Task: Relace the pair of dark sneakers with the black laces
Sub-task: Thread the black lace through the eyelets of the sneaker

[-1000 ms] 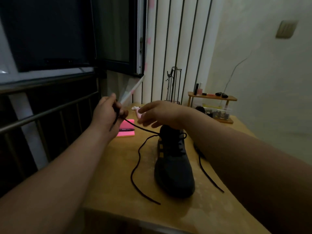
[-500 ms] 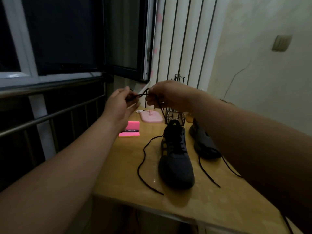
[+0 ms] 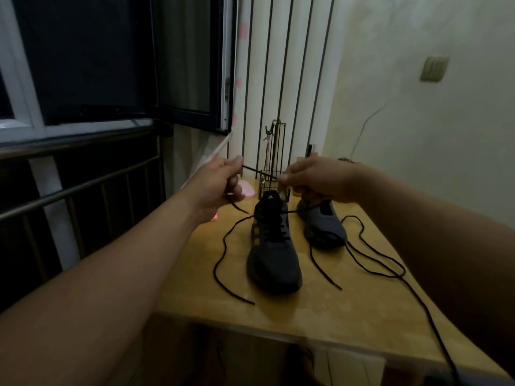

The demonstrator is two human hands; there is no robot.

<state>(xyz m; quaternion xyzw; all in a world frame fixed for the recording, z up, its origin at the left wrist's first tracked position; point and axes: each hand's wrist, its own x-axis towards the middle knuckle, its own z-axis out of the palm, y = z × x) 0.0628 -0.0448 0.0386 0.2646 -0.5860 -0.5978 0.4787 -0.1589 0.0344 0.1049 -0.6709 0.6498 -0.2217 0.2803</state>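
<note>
Two dark sneakers stand on the wooden table (image 3: 320, 316), toes toward me. The nearer sneaker (image 3: 274, 252) is partly laced, and its black lace (image 3: 223, 263) trails in a loop over the table to its left. The second sneaker (image 3: 323, 224) stands behind it to the right, with another black lace (image 3: 373, 263) curling across the table to the near right edge. My left hand (image 3: 220, 188) and my right hand (image 3: 315, 179) are raised above the sneakers, and each pinches one end of a short stretch of black lace held taut between them.
A black wire rack (image 3: 274, 160) stands at the back of the table behind the sneakers. A pink object (image 3: 248, 189) lies beside my left hand. A metal railing (image 3: 78, 188) and an open dark window (image 3: 184, 59) are on the left, a wall on the right.
My hands have moved apart, drawing the lace taut between them. The view has shifted, bringing more of the second sneaker and its loose lace into sight.
</note>
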